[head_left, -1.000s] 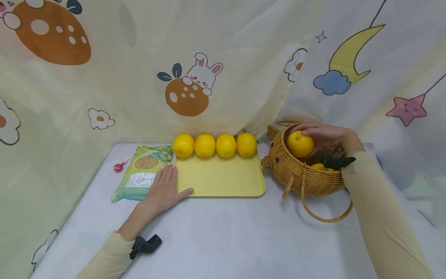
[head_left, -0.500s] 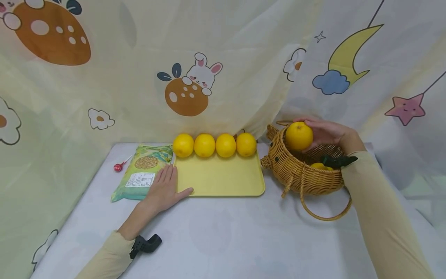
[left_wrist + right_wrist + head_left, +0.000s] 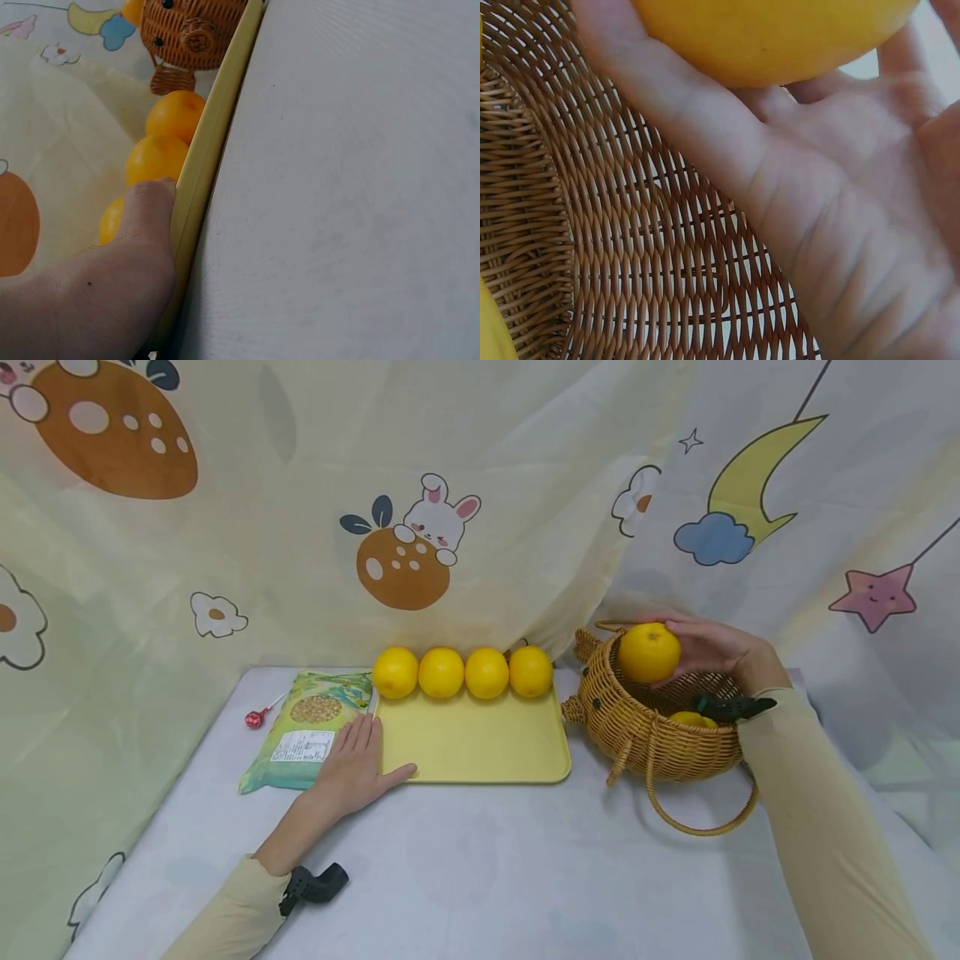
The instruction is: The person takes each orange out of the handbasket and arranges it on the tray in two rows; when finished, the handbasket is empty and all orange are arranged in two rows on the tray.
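In the head view my right hand (image 3: 708, 647) holds an orange (image 3: 649, 653) at the mouth of the wicker basket (image 3: 652, 743), which is shaped like an animal. From the right wrist view, the thumb and fingers lie around the orange (image 3: 780, 37), above the woven wall. Another yellow-orange fruit (image 3: 692, 719) is inside the basket. My left hand (image 3: 352, 768) rests with straight fingers at the left end of the yellow tray (image 3: 480, 752), its thumb along the front rim. Several oranges (image 3: 441, 673) stand in a row along the tray's back edge.
A green-yellow bag (image 3: 303, 727) with a clear window lies left of the tray, beside the left hand's fingers. Farther left is a red lollipop (image 3: 255, 719). The basket's looped handle (image 3: 705, 832) hangs onto the white table. A printed cloth (image 3: 300, 543) hangs behind.
The orange in my right hand has risen a little from the basket, then shifted slightly right and turned. The left hand stays in place on the tray.
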`<state>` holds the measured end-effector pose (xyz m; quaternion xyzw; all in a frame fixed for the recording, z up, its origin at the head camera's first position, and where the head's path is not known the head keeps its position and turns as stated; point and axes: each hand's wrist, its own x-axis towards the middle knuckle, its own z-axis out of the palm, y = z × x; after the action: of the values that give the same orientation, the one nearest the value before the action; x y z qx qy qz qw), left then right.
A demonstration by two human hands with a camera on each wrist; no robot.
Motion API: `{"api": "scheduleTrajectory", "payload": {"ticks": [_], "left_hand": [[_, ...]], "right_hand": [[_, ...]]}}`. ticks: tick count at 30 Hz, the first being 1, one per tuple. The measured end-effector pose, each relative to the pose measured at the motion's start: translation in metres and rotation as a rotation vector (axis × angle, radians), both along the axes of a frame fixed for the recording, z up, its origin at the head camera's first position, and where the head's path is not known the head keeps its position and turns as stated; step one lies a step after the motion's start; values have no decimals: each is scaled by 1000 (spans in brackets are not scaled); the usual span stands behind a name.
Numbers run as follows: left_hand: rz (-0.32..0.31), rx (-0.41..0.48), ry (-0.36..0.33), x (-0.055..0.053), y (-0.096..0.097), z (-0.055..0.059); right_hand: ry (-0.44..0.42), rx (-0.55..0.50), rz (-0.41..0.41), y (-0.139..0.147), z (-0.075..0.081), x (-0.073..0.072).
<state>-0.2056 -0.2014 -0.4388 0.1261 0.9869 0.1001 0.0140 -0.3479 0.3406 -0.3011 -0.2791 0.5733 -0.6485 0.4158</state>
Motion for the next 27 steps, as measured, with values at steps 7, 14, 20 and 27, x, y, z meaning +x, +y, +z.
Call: {"api": "scheduleTrajectory", "payload": {"ticks": [7,14,20,27], "left_hand": [[0,-1,1,0,1,0],[2,11,-7,0,0,0],[4,20,-8,1,0,0],[3,20,-5,0,0,0]], "right_hand": [[98,49,23,4,-4,-1],[171,154,-47,2,-4,0],[77,123,-63,0,0,2],[-98,-220,-181,10,1,2]]}}
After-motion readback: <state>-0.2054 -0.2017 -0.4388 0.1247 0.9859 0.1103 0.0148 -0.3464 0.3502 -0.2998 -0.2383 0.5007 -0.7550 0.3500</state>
